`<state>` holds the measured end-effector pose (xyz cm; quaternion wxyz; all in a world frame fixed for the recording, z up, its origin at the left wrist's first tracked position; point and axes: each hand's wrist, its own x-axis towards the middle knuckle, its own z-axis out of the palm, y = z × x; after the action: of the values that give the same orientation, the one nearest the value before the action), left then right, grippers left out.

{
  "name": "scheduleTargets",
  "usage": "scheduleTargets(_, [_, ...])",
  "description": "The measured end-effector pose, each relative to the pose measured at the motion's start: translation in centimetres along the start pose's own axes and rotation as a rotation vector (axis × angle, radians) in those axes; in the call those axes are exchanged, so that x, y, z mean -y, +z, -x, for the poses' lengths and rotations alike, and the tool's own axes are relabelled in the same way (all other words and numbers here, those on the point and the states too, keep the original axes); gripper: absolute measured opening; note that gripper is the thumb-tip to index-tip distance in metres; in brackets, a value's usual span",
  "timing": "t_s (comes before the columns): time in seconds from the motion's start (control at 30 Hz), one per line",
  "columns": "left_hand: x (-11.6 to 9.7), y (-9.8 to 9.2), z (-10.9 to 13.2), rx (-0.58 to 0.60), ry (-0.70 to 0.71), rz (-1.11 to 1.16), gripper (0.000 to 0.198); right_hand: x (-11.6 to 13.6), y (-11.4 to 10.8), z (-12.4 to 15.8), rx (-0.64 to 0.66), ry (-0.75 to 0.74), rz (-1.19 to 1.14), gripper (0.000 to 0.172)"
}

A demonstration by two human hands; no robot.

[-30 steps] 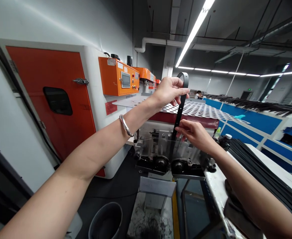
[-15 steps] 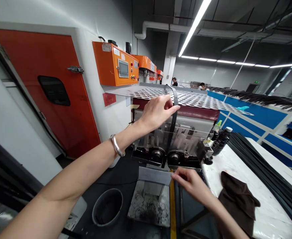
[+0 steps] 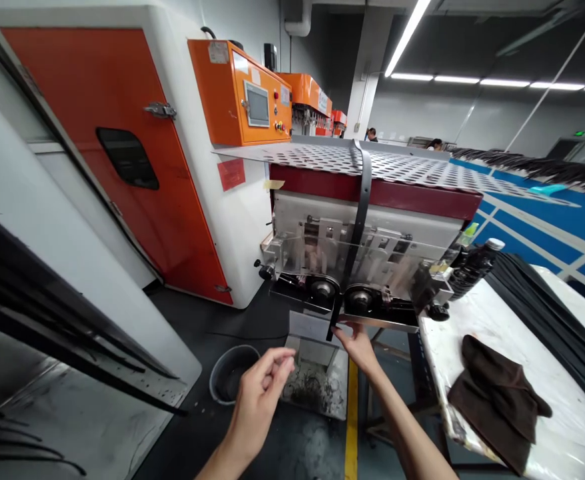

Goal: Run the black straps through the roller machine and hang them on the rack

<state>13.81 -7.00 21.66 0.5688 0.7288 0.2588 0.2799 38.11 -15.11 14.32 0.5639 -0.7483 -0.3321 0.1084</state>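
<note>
A black strap (image 3: 360,220) hangs from the perforated metal shelf (image 3: 322,160) down through the machine (image 3: 352,267) between its two rollers. The strap's lower end pokes out below the rollers. My right hand (image 3: 358,343) reaches up under the machine and pinches that lower end. My left hand (image 3: 261,393) hovers low in front of the machine, fingers loosely curled and holding nothing.
A grey bucket (image 3: 230,373) and a tray of black shavings (image 3: 315,393) sit on the floor below the machine. A white table (image 3: 497,333) at right carries a dark cloth (image 3: 497,397), a bottle (image 3: 475,267) and black straps (image 3: 557,313). An orange door (image 3: 107,147) stands left. People work far back.
My left hand let go of the strap's top and dropped low. The strap now lies over the shelf. My right hand moved up to the strap's lower end under the rollers.
</note>
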Motion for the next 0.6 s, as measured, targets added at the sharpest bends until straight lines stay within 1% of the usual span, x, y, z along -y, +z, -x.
scheduleTargets(0.13, [3.3,0.3,0.9,0.016,-0.153,0.019,0.039,0.1,-0.1,0.6,0.072,-0.019,0.035,0.013])
scheduleTargets(0.23, [5.9,1.2,0.9,0.047,-0.260,0.016,0.042,-0.5,0.1,2.0,0.120,0.027,0.027,0.011])
scheduleTargets(0.3, [7.7,2.1,0.8,0.110,-0.351,0.017,0.044,-0.9,0.4,3.3,0.183,0.096,-0.008,0.010])
scheduleTargets(0.37, [9.0,3.3,0.8,0.200,-0.448,0.052,0.044,-1.2,0.6,4.7,0.264,0.182,-0.063,0.012])
scheduleTargets(0.43, [9.7,4.6,0.8,0.271,-0.558,0.124,0.042,-1.2,0.8,6.0,0.320,0.262,-0.122,0.016])
scheduleTargets(0.47, [9.8,5.2,0.7,0.283,-0.607,0.162,0.040,-1.1,1.0,6.6,0.334,0.295,-0.148,0.017])
scheduleTargets(0.53, [9.6,6.3,0.5,0.272,-0.668,0.209,0.034,-1.0,1.2,7.6,0.342,0.350,-0.186,0.018])
scheduleTargets(0.6, [9.3,7.3,0.3,0.243,-0.671,0.221,0.027,-1.2,1.4,8.2,0.337,0.391,-0.213,0.019])
